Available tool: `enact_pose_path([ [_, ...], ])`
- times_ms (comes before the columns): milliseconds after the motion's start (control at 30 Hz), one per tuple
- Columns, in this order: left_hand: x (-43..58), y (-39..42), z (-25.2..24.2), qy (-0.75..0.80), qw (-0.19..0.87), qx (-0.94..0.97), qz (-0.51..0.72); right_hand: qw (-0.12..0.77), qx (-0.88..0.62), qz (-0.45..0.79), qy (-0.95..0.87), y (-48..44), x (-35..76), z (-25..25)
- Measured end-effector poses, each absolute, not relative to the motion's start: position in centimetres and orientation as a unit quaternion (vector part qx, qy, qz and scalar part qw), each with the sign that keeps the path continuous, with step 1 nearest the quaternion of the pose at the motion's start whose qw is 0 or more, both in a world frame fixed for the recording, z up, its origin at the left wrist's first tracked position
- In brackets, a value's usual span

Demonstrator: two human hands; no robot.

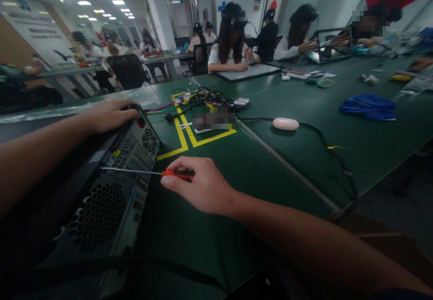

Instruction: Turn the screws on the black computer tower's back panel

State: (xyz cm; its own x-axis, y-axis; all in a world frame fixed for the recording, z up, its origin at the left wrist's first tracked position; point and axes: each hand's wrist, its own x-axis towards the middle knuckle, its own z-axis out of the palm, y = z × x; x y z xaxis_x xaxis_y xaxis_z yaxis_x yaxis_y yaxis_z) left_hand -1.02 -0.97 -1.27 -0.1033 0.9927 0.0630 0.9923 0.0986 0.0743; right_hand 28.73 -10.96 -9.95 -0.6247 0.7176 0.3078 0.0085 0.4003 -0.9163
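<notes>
A black desktop computer case [101,200] lies on its side on the green table [270,164], its rear panel with fan grilles facing right. My left hand [108,115] rests closed over the case's top far corner. My right hand [199,185] grips a screwdriver [152,172] by its red handle. The thin metal shaft points left, and its tip meets the rear panel of the case.
A tangle of coloured cables [203,98] lies inside yellow tape markings beyond the case. A white oval device [286,123] with a black cord sits mid-table, a blue cloth [368,107] farther right. Several people work at laptops along the far side.
</notes>
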Motion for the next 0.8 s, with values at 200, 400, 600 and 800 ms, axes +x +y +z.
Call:
enact_pose_path([
  [200, -1.12, -0.91, -1.28, 0.738, 0.004, 0.673, 0.051, 0.351, -0.243, 0.484, -0.764, -11.10, 28.83, -9.79],
  [400, -1.07, -0.93, -1.28, 0.738, 0.004, 0.673, 0.050, 0.351, -0.254, 0.479, -0.764, -11.19, 28.97, -9.77],
  [600, -1.05, -1.00, -1.20, 0.738, 0.000, 0.674, 0.045, 0.350, -0.238, 0.480, -0.769, -11.03, 29.01, -9.85],
  [800, -1.11, -1.01, -1.20, 0.734, 0.002, 0.677, 0.049, 0.347, -0.245, 0.478, -0.769, -11.12, 29.10, -9.54],
])
